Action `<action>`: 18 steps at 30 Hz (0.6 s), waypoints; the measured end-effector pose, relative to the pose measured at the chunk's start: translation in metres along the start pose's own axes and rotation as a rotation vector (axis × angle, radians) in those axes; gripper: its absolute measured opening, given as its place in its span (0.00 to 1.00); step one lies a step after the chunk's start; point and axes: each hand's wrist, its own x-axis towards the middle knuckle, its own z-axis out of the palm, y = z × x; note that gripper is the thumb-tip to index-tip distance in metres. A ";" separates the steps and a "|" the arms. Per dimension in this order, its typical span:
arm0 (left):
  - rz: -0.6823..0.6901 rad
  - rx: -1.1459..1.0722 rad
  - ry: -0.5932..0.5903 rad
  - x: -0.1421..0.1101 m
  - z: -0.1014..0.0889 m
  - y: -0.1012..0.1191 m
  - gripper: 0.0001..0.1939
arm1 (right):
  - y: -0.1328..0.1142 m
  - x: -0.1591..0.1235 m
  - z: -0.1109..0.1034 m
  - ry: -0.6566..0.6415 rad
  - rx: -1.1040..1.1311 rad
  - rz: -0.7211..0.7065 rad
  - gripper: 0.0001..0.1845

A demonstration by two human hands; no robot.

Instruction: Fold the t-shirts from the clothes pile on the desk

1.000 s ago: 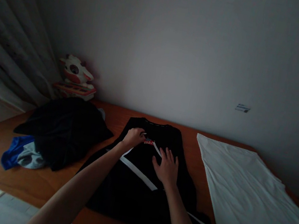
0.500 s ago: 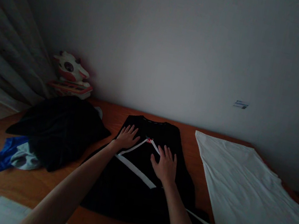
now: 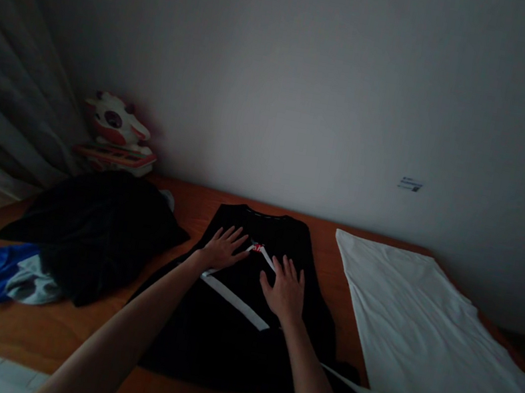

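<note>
A black garment (image 3: 217, 337) with white stripes and a small red mark lies flat on the wooden table (image 3: 65, 338), neckline toward the wall. My left hand (image 3: 221, 248) rests open on its upper left part, fingers spread flat. Palm down on the cloth just right of the stripes lies my right hand (image 3: 283, 288), also open. Neither hand holds anything.
A heap of dark clothes (image 3: 94, 228) with a blue and grey piece (image 3: 6, 280) lies to the left. A white cloth (image 3: 425, 340) is spread on the right. A toy figure (image 3: 114, 130) stands at the back left beside a curtain (image 3: 1, 89). The wall is close behind.
My left hand, pinched at the red mark a second ago, has opened and now lies flat on the garment. The right hand has shifted slightly.
</note>
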 end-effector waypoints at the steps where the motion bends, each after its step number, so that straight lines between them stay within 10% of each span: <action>1: -0.005 0.002 -0.009 0.000 -0.002 0.002 0.36 | 0.000 0.000 -0.001 -0.002 -0.001 0.001 0.32; 10: 0.044 0.006 0.104 -0.030 -0.033 0.011 0.17 | 0.000 0.000 0.000 0.014 -0.006 -0.014 0.32; 18: 0.070 0.074 -0.032 -0.058 -0.014 -0.021 0.30 | -0.002 -0.002 -0.003 0.095 0.013 -0.176 0.20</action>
